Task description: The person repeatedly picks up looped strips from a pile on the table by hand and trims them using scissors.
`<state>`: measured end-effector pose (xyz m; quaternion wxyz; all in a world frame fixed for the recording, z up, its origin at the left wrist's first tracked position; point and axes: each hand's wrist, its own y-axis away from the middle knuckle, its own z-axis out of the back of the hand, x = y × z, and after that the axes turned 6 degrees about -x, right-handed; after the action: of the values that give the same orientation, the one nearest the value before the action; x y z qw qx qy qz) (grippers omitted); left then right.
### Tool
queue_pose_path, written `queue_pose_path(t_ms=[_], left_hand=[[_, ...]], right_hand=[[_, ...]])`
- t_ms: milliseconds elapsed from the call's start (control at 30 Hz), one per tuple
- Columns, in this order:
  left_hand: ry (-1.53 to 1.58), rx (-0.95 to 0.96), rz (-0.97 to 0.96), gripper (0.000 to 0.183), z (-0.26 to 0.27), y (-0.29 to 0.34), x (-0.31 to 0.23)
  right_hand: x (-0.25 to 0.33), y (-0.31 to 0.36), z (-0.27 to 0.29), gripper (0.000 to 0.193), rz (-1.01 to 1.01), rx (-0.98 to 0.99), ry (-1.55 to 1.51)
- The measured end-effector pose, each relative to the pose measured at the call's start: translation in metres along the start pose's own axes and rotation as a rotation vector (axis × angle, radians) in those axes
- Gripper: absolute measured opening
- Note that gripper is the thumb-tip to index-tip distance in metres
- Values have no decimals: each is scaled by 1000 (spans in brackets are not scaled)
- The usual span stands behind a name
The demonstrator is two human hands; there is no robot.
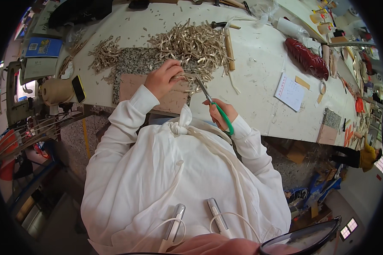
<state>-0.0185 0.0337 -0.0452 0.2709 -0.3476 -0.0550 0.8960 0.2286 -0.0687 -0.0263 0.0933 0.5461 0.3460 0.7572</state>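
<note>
My right hand [224,114] grips green-handled scissors [204,89], their blades pointing up and left toward my left hand. My left hand [162,79] is closed in a pinch on a thin gold strip [184,75], whose far end lies by the blade tips. Both hands are over the near edge of the table. Just beyond them lies a large tangled pile of shiny gold strips [191,42], partly on a speckled stone slab [134,61]. A smaller pile of strips [105,54] is to its left. Below my left hand is a pinkish board [134,87].
Small clippings dot the white table [255,85]. A hammer [225,25] and a wooden stick [230,53] lie beyond the pile. Rightward are a written sheet [290,92], a dark red bundle [306,58] and a tape roll [323,88]. A phone [78,88] stands against a thread cone [57,91] leftward.
</note>
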Motion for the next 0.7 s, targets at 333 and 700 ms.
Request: queue_pose_path(t_ms=[333, 700], left_hand=[[142, -114, 17, 21, -3, 3, -20], [1791, -162, 1143, 31, -43, 35, -31]], right_hand=[[-5, 6, -9, 51, 102, -143, 19], [-10, 5, -27, 47, 149, -216, -11]])
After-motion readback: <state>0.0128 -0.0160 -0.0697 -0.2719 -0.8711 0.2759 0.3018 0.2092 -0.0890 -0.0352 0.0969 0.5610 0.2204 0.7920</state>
